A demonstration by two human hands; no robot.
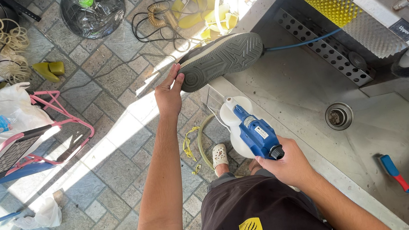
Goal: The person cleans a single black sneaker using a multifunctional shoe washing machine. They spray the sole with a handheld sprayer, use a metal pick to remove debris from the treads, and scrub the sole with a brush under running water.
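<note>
My left hand (168, 92) grips the heel end of a shoe (222, 58), held sole-up with its grey treaded sole facing the camera, above the edge of a steel sink basin (287, 85). In my right hand (288, 164) is a blue spray gun (254, 133) with a white cup under it, its nozzle aimed toward the shoe. A blue hose (302, 41) runs behind the shoe's toe.
The sink has a round drain (338, 115), a perforated rail (322, 47), yellow and white brush heads (341, 8) and a red-and-blue brush (393, 171). On the paved floor stand a pink chair frame (29, 148), plastic bags (2, 117), coiled hoses (7, 45) and yellow bottles.
</note>
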